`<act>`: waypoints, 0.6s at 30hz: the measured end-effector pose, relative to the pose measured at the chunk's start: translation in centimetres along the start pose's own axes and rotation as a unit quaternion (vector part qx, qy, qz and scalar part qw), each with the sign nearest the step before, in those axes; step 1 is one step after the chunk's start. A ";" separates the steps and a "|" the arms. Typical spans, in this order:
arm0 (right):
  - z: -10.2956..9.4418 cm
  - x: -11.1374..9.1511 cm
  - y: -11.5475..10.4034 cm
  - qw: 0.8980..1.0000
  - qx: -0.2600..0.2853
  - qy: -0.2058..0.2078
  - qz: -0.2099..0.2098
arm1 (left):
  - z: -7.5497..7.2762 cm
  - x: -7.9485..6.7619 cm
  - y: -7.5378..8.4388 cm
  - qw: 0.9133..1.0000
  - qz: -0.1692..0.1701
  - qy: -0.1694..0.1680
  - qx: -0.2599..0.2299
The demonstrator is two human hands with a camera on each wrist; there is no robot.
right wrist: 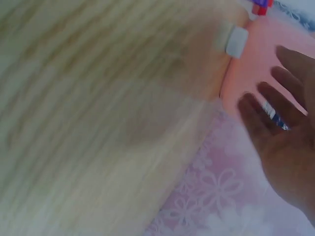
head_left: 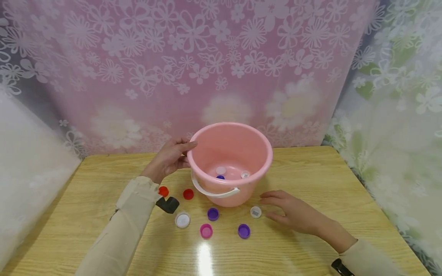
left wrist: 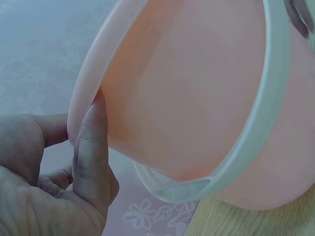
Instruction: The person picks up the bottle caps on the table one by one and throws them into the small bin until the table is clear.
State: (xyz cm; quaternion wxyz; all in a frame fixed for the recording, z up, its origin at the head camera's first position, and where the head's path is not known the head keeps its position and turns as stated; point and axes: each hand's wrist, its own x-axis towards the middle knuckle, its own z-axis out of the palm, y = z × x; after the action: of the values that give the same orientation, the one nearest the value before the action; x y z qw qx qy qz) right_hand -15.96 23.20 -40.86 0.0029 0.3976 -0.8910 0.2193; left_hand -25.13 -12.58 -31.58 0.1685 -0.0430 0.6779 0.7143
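- While the left hand [head_left: 170, 160] pinches the rim [left wrist: 81, 93] of the pink bucket [head_left: 235, 140], one digit lies inside the wall and another outside, so this grip is narrow, holding only that edge.
- The bucket stands on the table [head_left: 307, 172] just to the right of the grip, its round mouth facing up; its long axis, from base to mouth, runs roughly upright, and whether it leans slightly I cannot tell.
- Its white handle [head_left: 215, 195] hangs lowered, below and right of the grip, bowed across the side toward the person.
- Beyond the bucket from that grip, the right hand [head_left: 293, 212] holds nothing, its fingers apart and pointing toward the bucket.
- Just beside the right hand's fingertips, not touching them, a white cap [head_left: 255, 212] lies on the table.
- To the left of the right hand and nearer the person lies a purple cap [head_left: 244, 231].
- Between the hands, below and right of the left grip, are a second purple cap [head_left: 212, 214], a pink cap [head_left: 206, 231] and a white lid [head_left: 182, 220].
- Closer under the left grip sit a red cap [head_left: 188, 194] and, by the sleeve [head_left: 129, 220], an orange-red cap [head_left: 163, 191].
- Inside the bucket, lower right of the left grip, rest a pale cap [head_left: 220, 170], a small white cap [head_left: 245, 174] and a dark purple cap [head_left: 220, 177], the last partly hidden.
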 end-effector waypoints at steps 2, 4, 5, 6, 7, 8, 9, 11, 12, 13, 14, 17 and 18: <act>0.7 0.1 -0.1 0.999 0.007 -0.039 0.001 | 0.0 0.0 0.0 1.000 0.000 0.001 -0.001; 1.2 0.2 -0.3 0.998 0.011 -0.062 -0.002 | 0.1 0.0 0.0 1.000 -0.001 0.002 0.000; 1.4 0.3 -0.4 0.998 0.009 -0.067 -0.009 | 0.1 0.0 0.1 1.000 -0.001 0.002 0.000; 1.6 0.4 -0.5 0.998 0.007 -0.067 -0.016 | 0.1 0.0 0.1 1.000 -0.001 0.003 0.000; 1.8 0.5 -0.5 0.998 0.005 -0.065 -0.020 | 0.1 0.0 0.1 1.000 -0.002 0.004 -0.001; 2.0 0.6 -0.6 0.998 -0.001 -0.060 -0.024 | 0.1 0.0 0.1 1.000 -0.003 0.005 -0.001; 2.3 0.8 -0.6 0.998 -0.007 -0.051 -0.033 | 0.1 0.0 0.1 1.000 -0.003 0.005 -0.001; 2.7 1.0 -0.7 0.998 -0.021 -0.033 -0.047 | 0.2 0.0 0.1 1.000 -0.002 0.004 -0.002; 2.8 1.2 -0.7 0.998 -0.028 -0.026 -0.051 | 0.1 0.0 0.1 1.000 -0.002 0.004 -0.003; 3.0 1.3 -0.8 0.998 -0.037 -0.018 -0.055 | 0.1 -0.1 0.1 1.000 -0.002 0.003 -0.003; 3.1 1.5 -0.8 0.997 -0.044 -0.011 -0.059 | 0.1 -0.1 0.1 1.000 -0.002 0.003 -0.003; 3.4 1.8 -0.8 0.997 -0.056 -0.001 -0.060 | 0.2 -0.2 0.1 1.000 -0.003 0.002 -0.001; 3.5 1.9 -0.8 0.997 -0.058 0.000 -0.060 | 0.2 -0.2 0.1 1.000 -0.003 0.003 0.000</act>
State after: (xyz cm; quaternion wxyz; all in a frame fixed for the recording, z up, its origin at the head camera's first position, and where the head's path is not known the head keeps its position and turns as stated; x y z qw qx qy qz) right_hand -16.09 19.99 -43.35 0.0392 0.4490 -0.8768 0.1673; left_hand -24.96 -12.42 -31.42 0.1682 -0.0469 0.6783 0.7137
